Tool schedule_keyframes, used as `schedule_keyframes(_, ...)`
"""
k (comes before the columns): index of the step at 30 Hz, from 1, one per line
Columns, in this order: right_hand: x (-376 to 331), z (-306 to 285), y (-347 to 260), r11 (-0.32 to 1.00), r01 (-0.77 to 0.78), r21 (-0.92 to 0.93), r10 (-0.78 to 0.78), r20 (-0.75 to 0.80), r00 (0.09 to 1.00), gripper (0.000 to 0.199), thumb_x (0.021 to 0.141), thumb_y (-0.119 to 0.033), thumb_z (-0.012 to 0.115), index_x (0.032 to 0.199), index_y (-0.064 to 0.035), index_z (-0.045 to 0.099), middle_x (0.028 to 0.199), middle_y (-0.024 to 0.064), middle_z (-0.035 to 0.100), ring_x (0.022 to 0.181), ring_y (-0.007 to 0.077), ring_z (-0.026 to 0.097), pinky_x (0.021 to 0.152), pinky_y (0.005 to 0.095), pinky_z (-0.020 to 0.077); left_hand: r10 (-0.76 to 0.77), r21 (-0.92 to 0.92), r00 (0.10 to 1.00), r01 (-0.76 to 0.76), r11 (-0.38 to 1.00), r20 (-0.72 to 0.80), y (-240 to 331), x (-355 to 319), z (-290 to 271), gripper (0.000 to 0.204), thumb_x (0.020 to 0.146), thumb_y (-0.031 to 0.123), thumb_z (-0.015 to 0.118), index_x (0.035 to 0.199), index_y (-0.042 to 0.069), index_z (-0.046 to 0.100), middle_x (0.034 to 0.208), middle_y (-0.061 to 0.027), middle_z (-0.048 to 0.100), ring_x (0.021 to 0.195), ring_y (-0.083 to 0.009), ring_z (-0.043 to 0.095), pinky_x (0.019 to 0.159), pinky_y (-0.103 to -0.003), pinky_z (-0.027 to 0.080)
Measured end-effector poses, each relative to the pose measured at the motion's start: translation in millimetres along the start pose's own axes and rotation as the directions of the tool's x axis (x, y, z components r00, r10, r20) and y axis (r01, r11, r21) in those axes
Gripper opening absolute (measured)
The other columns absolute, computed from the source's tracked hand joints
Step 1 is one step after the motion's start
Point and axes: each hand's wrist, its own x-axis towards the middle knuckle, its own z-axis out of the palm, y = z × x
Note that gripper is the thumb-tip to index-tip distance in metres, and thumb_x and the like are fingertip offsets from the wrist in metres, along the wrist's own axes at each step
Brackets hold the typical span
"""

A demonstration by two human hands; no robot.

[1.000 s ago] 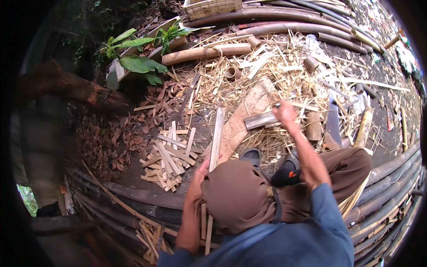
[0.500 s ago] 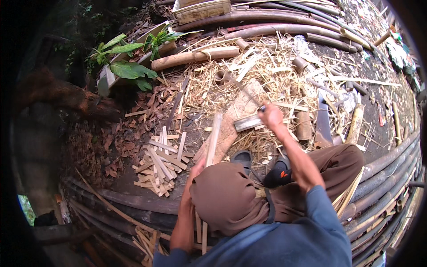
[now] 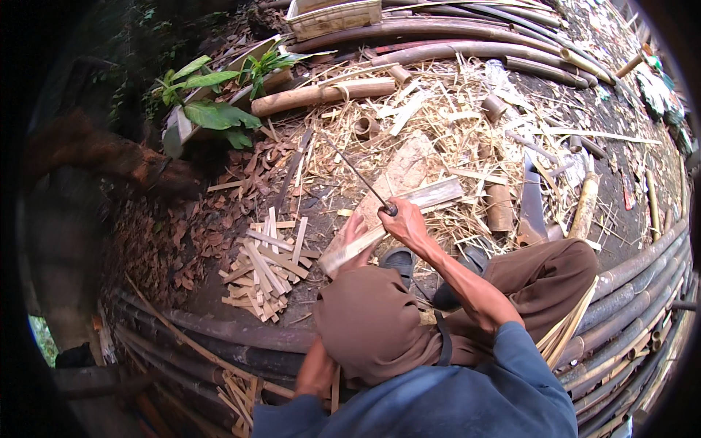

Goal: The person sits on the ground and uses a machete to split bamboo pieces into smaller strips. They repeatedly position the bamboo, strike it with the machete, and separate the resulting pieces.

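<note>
Nearest the lower edge: blue sleeves and a brown head covering [image 3: 369, 321], partly hiding the forearms. Left hand [image 3: 355, 232] just beyond the head covering, fingers curled around the near end of a split bamboo slat [image 3: 398, 219], gripping it from the left side. Slat angled up and to the right over the ground, far end resting near a flat wooden chopping block [image 3: 400, 171]. Right hand [image 3: 407, 225] closed in a fist around the handle of a long thin blade [image 3: 356, 171], blade slanting up and to the left from the fist, lying above the slat; contact between edge and slat not discernible. Dark sandals [image 3: 400, 257] just beneath both hands. To the left, on bare ground, a loose pile of short cut bamboo pieces [image 3: 264, 266]. Long dark bamboo poles [image 3: 219, 332] along the near side. Beyond the block, straw-like shavings and short bamboo tube sections [image 3: 499, 206] scattered about. Farther off, a thick bamboo log [image 3: 321, 96], a green leafy plant [image 3: 212, 109] at far left, and a woven basket [image 3: 336, 16] at the top edge.
</note>
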Motion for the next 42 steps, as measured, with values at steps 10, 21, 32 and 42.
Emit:
schedule_keyframes(10, -7, 27, 3, 0.975, -0.179, 0.128, 0.178, 0.021, 0.984, 0.028, 0.082, -0.027, 0.063, 0.092, -0.0016, 0.067, 0.072, 0.0213, 0.067, 0.066, 0.0349, 0.066, 0.06, 0.0433, 0.0501, 0.03, -0.253, 0.956, -0.107, 0.961, -0.292, 33, 21, 15, 0.052, 0.102, 0.021, 0.038, 0.146, 0.001, 0.021, 0.108, -0.0143, 0.056, 0.1, -0.0262, 0.062, 0.091, -0.039, 0.051)
schedule_keyframes(21, 6, 0, 18, 0.767, 0.446, -0.462, -0.4, 0.198, 0.895, 0.013, 0.08, -0.025, 0.065, 0.087, -0.0165, 0.059, 0.06, 0.0048, 0.062, 0.049, 0.021, 0.06, 0.042, 0.0434, 0.0397, -0.414, -0.474, 0.908, 0.392, 0.788, 0.063, 115, 2, -20, 0.015, 0.1, 0.017, 0.042, 0.099, 0.004, 0.048, 0.075, -0.0037, 0.042, 0.051, -0.0105, 0.038, 0.051, -0.029, 0.039)
schedule_keyframes(32, -8, -34, 17, 0.792, 0.372, -0.485, -0.321, 0.188, 0.928, 0.018, 0.078, -0.019, 0.067, 0.096, -0.0154, 0.065, 0.06, 0.0053, 0.062, 0.048, 0.02, 0.059, 0.042, 0.0366, 0.044, -0.446, -0.232, 0.889, 0.414, 0.88, -0.105, 87, -20, -16, 0.028, 0.098, 0.017, 0.055, 0.121, 0.003, 0.051, 0.076, 0.0037, 0.049, 0.061, -0.0034, 0.043, 0.052, -0.022, 0.038)
schedule_keyframes(42, 64, -107, 114, 0.877, -0.302, -0.375, 0.316, -0.024, 0.948, 0.035, 0.079, -0.026, 0.068, 0.111, -0.0125, 0.067, 0.085, 0.0147, 0.071, 0.081, 0.0305, 0.07, 0.071, 0.0438, 0.0558, -0.463, -0.393, 0.883, 0.402, 0.827, -0.07, 83, -52, -56, 0.031, 0.099, 0.021, 0.051, 0.124, 0.004, 0.05, 0.076, 0.004, 0.047, 0.062, -0.0038, 0.044, 0.053, -0.021, 0.039)
